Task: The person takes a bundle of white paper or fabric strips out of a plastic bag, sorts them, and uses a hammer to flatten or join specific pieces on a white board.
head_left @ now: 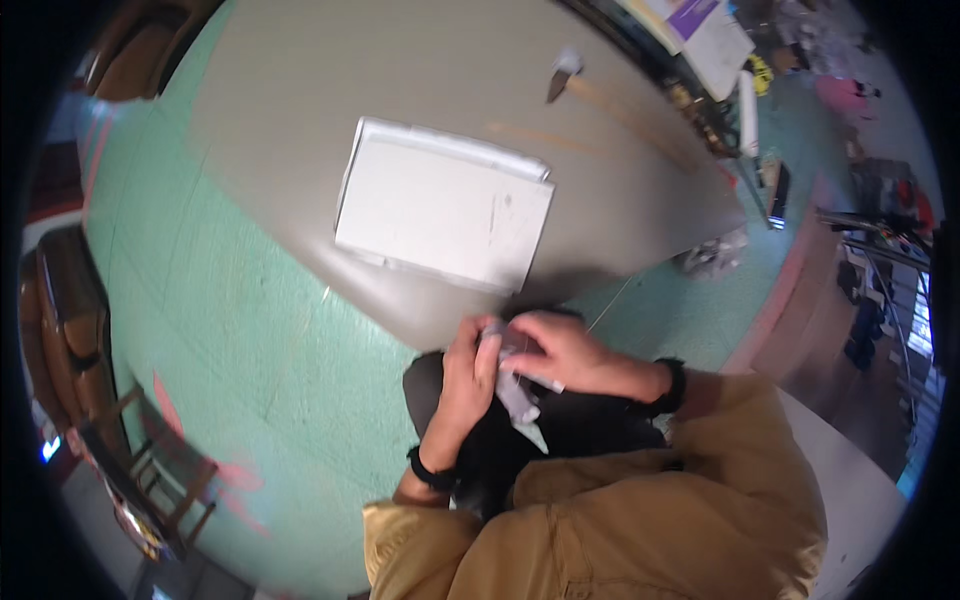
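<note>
Above my dark-trousered lap, my two hands meet around a crumpled pale grey-lilac cloth. My left hand has its fingers closed on the cloth from the left. From the right, my right hand presses its bent fingers against the same bundle. A loose end of the cloth hangs below the fingers; motion blur and the fingers hide what else may be inside. Just beyond my hands, a white rectangular panel or shallow box lies flat on a grey surface.
A hammer with a long wooden handle lies beyond the white panel, to the right. Papers sit at the far right. Green floor stretches left, with a wooden chair and brown seats along its edge.
</note>
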A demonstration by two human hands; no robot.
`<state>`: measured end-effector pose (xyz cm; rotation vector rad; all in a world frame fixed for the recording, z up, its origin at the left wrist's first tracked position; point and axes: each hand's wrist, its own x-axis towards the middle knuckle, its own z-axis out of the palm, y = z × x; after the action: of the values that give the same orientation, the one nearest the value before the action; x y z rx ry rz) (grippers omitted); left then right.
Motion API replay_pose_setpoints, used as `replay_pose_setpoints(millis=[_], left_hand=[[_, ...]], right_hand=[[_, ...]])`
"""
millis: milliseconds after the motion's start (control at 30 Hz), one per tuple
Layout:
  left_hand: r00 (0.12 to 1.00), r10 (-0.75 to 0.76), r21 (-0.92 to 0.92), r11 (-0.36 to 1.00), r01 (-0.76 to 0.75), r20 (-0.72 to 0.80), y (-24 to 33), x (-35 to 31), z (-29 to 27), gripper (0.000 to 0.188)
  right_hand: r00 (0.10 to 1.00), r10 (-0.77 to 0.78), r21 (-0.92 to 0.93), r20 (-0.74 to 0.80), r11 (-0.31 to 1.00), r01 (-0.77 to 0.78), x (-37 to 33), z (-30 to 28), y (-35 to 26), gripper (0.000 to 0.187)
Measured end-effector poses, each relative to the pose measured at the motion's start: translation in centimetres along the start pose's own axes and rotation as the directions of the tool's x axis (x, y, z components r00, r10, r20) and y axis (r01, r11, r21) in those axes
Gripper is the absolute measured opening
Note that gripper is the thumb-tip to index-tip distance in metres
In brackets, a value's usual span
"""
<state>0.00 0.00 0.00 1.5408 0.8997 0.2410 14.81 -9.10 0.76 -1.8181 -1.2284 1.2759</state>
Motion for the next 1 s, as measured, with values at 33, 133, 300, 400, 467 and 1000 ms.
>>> replay_pose_setpoints(millis=[33, 133, 300, 400, 467, 1000], left_hand=[[0.998, 0.056, 0.028, 0.998, -0.055, -0.024, -0.3, 0.0, 0.3, 0.025], [0.991, -0.014, 0.08, 0.996, 0.025, -0.133, 5.0, -2.4, -1.3, 0.023], [0.995, -0.011, 0.008, 1.0, 0.011, -0.1, 9.6, -2.7, -1.4, 0.031], [0.976, 0.03, -0.093, 0.994, -0.051, -0.215, 12.5, -3.2, -0.5, 0.041], [0.987, -0.042, -0.107, 0.994, 0.025, -0.156, 15.7, -4.4, -0.4, 0.044], [0.987, 0.161, 0.079, 0.984, -0.159, -0.016, 32.4, -9.9, 4.7, 0.041]], right_hand=[[0.994, -0.096, -0.065, -0.057, 0.994, 0.092, -0.2, 0.6, 0.3, 0.036], [0.968, -0.21, 0.061, -0.14, 0.974, 0.22, -1.7, 1.0, -4.0, 0.028], [0.958, -0.237, 0.057, -0.16, 0.967, 0.249, -3.6, -2.4, -7.9, 0.03], [0.975, -0.107, -0.023, -0.196, 0.994, 0.105, -5.6, -4.6, -11.4, 0.032], [0.971, -0.056, 0.012, -0.233, 0.998, 0.06, -7.3, -5.3, -13.3, 0.033], [0.758, -0.16, -0.262, -0.632, 0.965, -0.014, -18.8, -11.5, -22.9, 0.034]])
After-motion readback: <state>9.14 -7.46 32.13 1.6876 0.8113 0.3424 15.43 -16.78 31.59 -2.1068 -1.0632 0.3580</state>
